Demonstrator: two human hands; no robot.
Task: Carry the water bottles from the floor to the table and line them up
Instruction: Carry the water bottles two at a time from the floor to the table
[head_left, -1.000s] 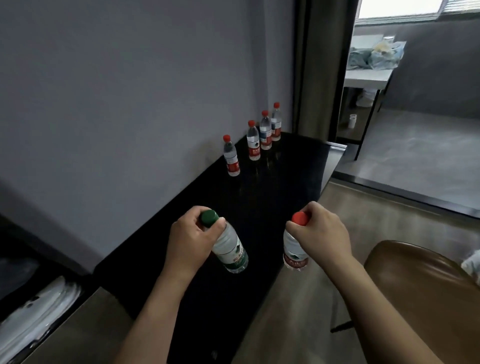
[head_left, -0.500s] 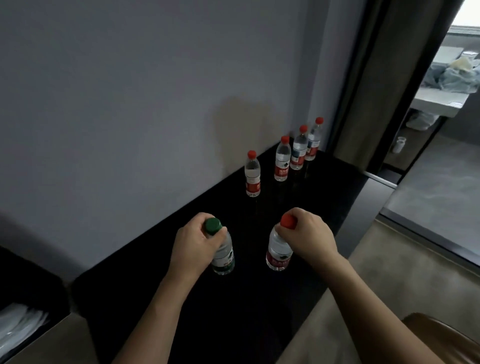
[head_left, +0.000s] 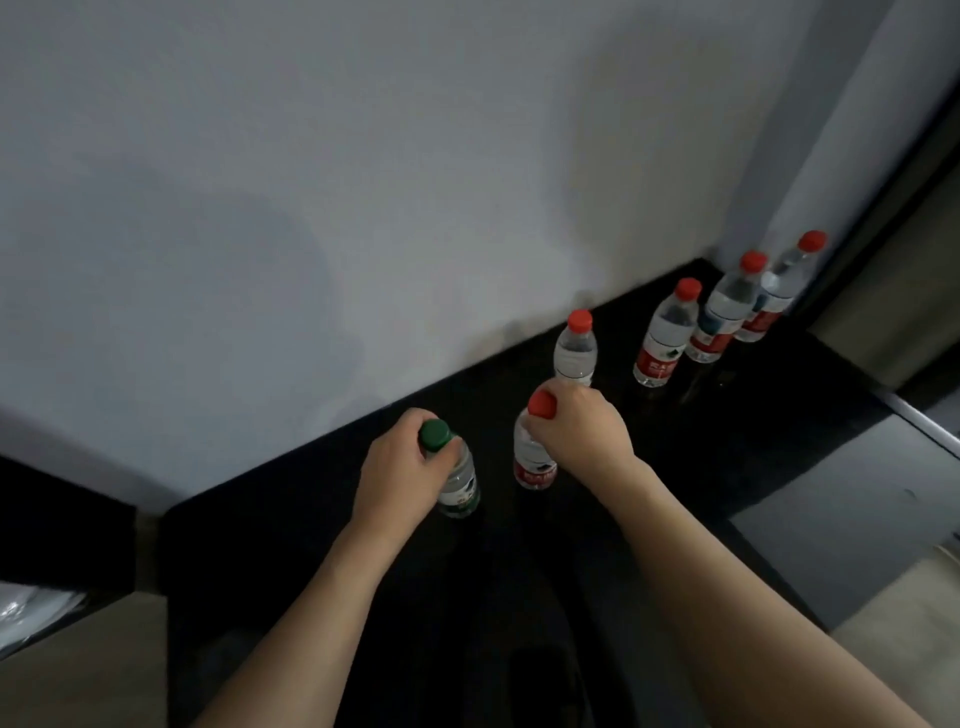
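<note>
My left hand (head_left: 397, 475) grips the neck of a green-capped water bottle (head_left: 457, 486), which is upright low over the black table (head_left: 727, 467). My right hand (head_left: 582, 431) grips a red-capped bottle (head_left: 532, 465) by its top, just right of the green one. Whether either bottle's base touches the table I cannot tell. Beyond them several red-capped bottles stand in a row along the wall: the nearest (head_left: 575, 351), then one with a red label (head_left: 665, 338), then two more (head_left: 727, 312) (head_left: 782, 288) at the far end.
A grey wall (head_left: 363, 182) runs along the table's far side. A dark curtain or door frame (head_left: 893, 249) rises at the right. Light flooring (head_left: 883, 519) lies beyond the table's right edge, and a lower surface (head_left: 78, 670) sits at the bottom left.
Both hands have carried their bottles forward over the table toward the row by the wall. The view has swung left and closer to the table.
</note>
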